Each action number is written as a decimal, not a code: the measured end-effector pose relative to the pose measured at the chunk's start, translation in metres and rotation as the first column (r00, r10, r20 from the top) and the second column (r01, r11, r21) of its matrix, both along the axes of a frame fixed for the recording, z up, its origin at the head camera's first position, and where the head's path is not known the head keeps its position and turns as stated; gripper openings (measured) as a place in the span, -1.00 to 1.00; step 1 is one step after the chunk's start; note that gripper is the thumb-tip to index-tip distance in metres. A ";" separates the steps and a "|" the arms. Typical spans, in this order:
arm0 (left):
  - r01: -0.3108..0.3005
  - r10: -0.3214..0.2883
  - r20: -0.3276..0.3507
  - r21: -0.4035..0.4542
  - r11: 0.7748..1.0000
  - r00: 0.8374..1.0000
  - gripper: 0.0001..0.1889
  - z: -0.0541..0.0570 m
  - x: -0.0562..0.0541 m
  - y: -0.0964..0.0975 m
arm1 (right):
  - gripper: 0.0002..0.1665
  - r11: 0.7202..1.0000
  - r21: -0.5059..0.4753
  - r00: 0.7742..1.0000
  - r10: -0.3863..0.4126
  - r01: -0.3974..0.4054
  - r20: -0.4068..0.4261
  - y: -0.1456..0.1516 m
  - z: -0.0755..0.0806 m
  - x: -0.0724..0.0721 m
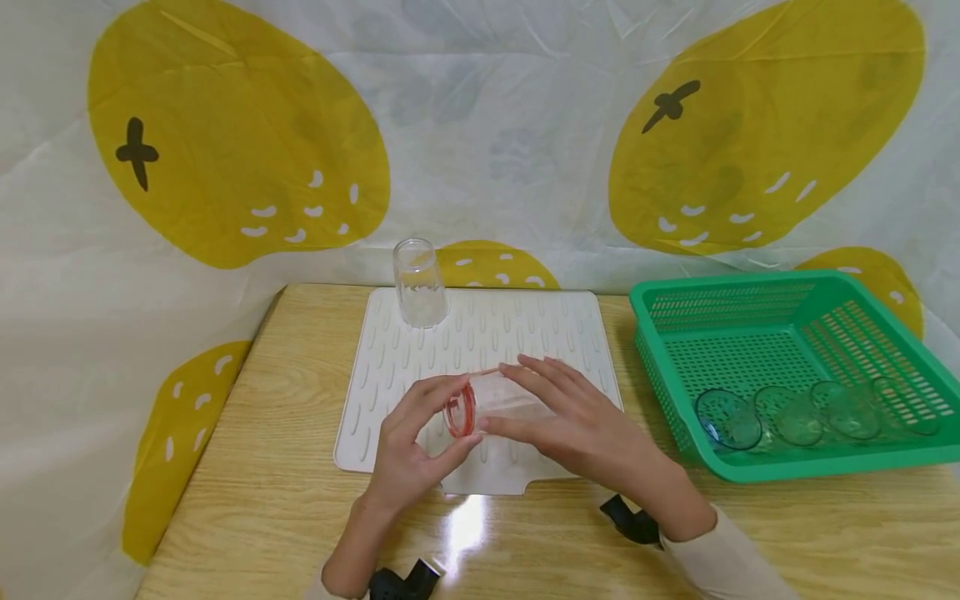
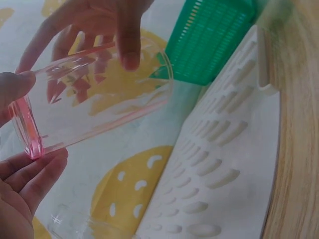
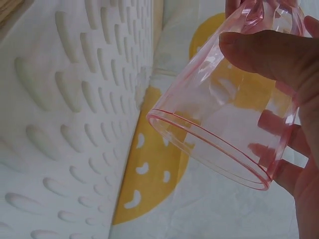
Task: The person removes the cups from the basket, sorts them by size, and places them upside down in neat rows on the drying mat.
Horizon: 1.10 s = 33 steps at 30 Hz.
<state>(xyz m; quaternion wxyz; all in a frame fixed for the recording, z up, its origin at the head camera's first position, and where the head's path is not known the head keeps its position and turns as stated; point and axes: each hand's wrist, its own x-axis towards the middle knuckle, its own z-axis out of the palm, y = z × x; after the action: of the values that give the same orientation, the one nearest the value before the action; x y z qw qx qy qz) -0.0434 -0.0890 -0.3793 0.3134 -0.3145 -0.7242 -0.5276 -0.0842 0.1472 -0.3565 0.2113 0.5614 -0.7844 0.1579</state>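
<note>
A transparent pink drinking glass [image 1: 460,411] is held on its side above the white ridged mat [image 1: 367,392]. My left hand [image 1: 408,450] grips the thick base, thumb and fingers on opposite edges. Around the glass wall, nearer the rim, my right hand [image 1: 581,417] has its thumb on one side and fingers on the other. The open rim [image 3: 214,144] faces away from the left hand in the right wrist view. On the mat's back left corner a clear glass [image 1: 420,287] stands upright.
To the right sits a green perforated basket [image 1: 825,468], with a bluish glass [image 1: 729,419] and several clear ones lying in a row along its near side. A white sheet with yellow fruit shapes [image 1: 240,133] hangs behind the wooden table [image 1: 247,467].
</note>
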 end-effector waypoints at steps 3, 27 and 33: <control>-0.027 0.027 0.002 -0.030 0.999 1.000 -0.44 -0.013 -0.003 -0.001 | 0.07 1.000 0.000 1.000 0.001 -0.001 0.001 0.000 -0.001 0.000; -0.296 0.349 0.181 -0.264 0.918 0.920 -0.38 -0.070 0.011 -0.053 | -0.33 0.852 -0.517 0.989 -0.006 0.082 0.146 -0.007 -0.020 -0.035; -0.372 0.448 0.172 -0.347 0.861 0.877 -0.40 -0.083 0.015 -0.068 | -0.15 0.740 -0.636 0.972 -0.116 0.221 0.203 -0.011 -0.024 -0.049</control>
<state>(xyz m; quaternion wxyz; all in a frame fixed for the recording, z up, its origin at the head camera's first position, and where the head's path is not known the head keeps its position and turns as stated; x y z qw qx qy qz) -0.0287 -0.1565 -0.4622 0.2746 -0.1281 -0.8801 -0.3656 -0.1329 0.1359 -0.3803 0.3479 0.3651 -0.7408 0.4438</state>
